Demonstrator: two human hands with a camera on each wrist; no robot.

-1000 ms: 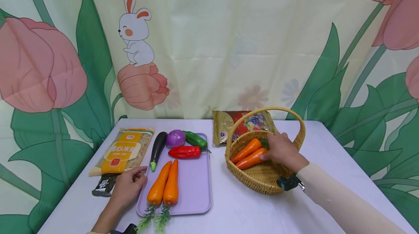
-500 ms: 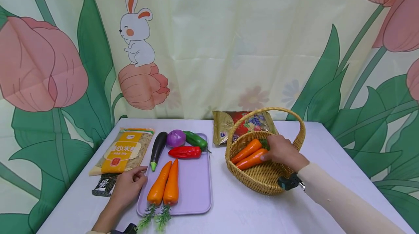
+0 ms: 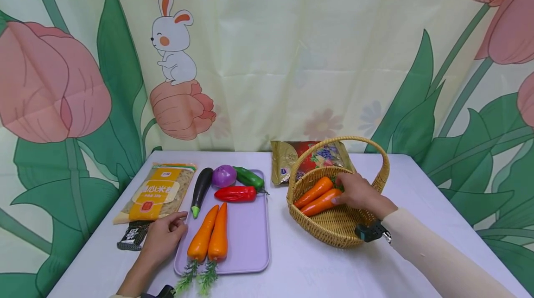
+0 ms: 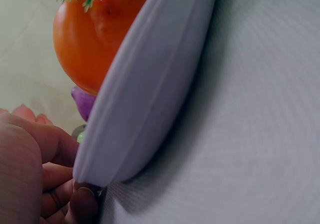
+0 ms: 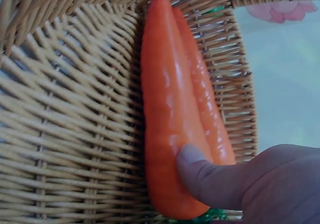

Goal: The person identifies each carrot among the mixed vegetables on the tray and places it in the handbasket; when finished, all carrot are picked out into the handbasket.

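If only at rim, tray (image 3: 246,247) in pinch of left hand (image 3: 164,237) — right hand (image 3: 358,191) curved round carrot (image 3: 319,203)

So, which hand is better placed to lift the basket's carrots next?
Right, probably: the right hand is in the basket, thumb on a carrot; the left hand is across at the tray.

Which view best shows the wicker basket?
Head view. It shows the wicker basket nearly whole, arched handle included, though the right hand covers part. Right wrist gives only a close-up of part of its weave; left wrist shows none of it.
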